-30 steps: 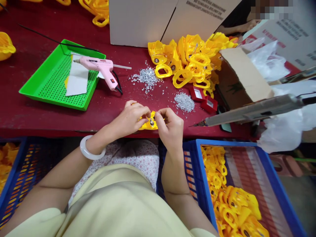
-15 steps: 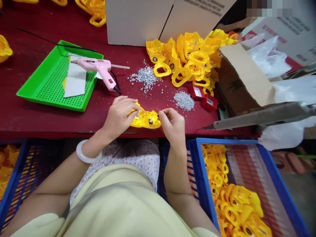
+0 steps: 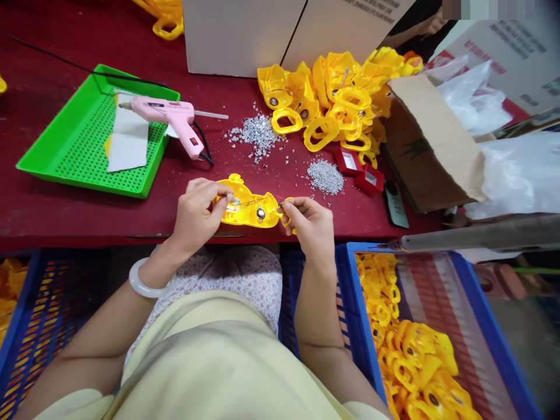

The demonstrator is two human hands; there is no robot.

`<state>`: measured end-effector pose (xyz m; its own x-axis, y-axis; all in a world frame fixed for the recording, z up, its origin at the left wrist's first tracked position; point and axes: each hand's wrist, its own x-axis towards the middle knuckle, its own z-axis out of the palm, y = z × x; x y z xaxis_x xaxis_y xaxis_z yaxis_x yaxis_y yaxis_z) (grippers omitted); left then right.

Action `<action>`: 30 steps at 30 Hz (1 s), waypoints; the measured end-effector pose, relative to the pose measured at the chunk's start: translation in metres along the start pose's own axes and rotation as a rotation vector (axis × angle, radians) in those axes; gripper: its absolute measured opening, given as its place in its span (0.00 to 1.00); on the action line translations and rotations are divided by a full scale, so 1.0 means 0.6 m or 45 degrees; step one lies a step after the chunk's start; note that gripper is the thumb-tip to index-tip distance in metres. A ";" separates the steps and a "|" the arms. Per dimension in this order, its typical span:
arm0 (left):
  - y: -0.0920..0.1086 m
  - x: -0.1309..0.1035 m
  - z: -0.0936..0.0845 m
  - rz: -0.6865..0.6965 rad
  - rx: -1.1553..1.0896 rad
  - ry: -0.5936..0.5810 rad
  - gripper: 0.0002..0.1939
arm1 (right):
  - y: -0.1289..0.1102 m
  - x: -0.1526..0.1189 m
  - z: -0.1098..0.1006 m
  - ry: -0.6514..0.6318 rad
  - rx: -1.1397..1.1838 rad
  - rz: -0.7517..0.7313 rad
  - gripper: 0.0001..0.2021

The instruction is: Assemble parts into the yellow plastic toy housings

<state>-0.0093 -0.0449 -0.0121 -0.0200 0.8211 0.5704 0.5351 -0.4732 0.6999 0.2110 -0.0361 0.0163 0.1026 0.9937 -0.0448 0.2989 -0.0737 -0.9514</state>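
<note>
A yellow plastic shell [image 3: 247, 217] lies hollow side up at the table's front edge, with a round silver part [image 3: 261, 213] and thin wires [image 3: 258, 202] inside. My left hand [image 3: 199, 211] is over its left end, thumb and forefinger pinched on the wires. At the other end, my right hand [image 3: 310, 224] pinches the wires and a small dark piece at the fingertips. Its lower fingers are by the shell's yellow loop, partly hidden. Beyond the hands are a pile of small silver screws [image 3: 326, 177] and a pile of larger silvery bits [image 3: 259, 134].
A pink glue gun [image 3: 168, 114] rests on a green tray [image 3: 151, 175]. Yellow shells [image 3: 332, 99] are heaped behind two red boxes [image 3: 370, 178]. A long grey tool [image 3: 472, 232] juts in from the right, above a blue crate [image 3: 356, 291]. Another person's hand [image 3: 433, 23] is at the back.
My left hand has shifted left, uncovering more of the shell. My right hand has moved slightly right, and the wires show stretched between them. The grey tool has swung downward and right.
</note>
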 end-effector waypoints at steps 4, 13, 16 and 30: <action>-0.002 -0.007 0.007 0.101 0.027 0.028 0.07 | 0.007 0.004 0.001 0.065 -0.104 -0.056 0.11; 0.015 -0.022 0.021 0.159 0.128 0.059 0.06 | 0.025 0.006 0.001 0.215 -0.391 -0.106 0.11; 0.013 -0.023 0.026 0.182 0.083 0.054 0.06 | 0.029 0.008 0.003 0.247 -0.427 -0.112 0.11; -0.002 -0.035 0.034 0.254 0.004 0.036 0.10 | 0.038 0.018 0.026 0.425 -0.754 -0.229 0.09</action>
<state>0.0077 -0.0549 -0.0341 0.0632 0.7020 0.7094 0.5334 -0.6245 0.5705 0.2042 -0.0256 -0.0105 0.2605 0.9229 0.2835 0.7953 -0.0387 -0.6049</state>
